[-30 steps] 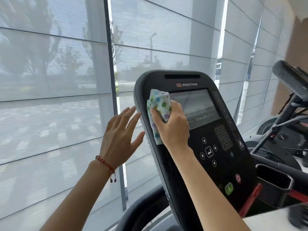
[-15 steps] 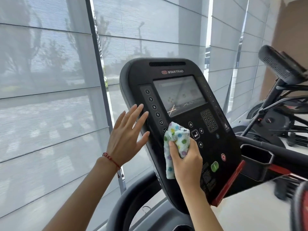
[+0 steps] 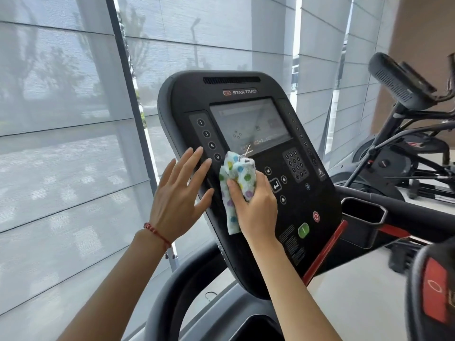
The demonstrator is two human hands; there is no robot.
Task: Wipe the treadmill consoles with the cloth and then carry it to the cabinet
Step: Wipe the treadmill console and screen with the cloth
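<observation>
The right hand has the spotted cloth bunched in its grip, thumb and fingers pinched around the wad, and presses it flat against the face of the treadmill console, just below the lower left corner of the screen. The cloth's long axis runs up and down the panel, one loose end poking above the knuckles toward the screen, the other trailing below the wrist. The left hand is spread wide, holding nothing, its fingertips resting on the console's left edge beside the column of number buttons, bracing it by the look of things. From the cloth, the unwiped ground appears to lie to the right: the keypad, the arrow keys, the green button and the red button lower down. The right hand is the one on the job and sits nearest those controls, so a sweep rightward and down looks like the natural next stroke. The cabinet is nowhere in view.
</observation>
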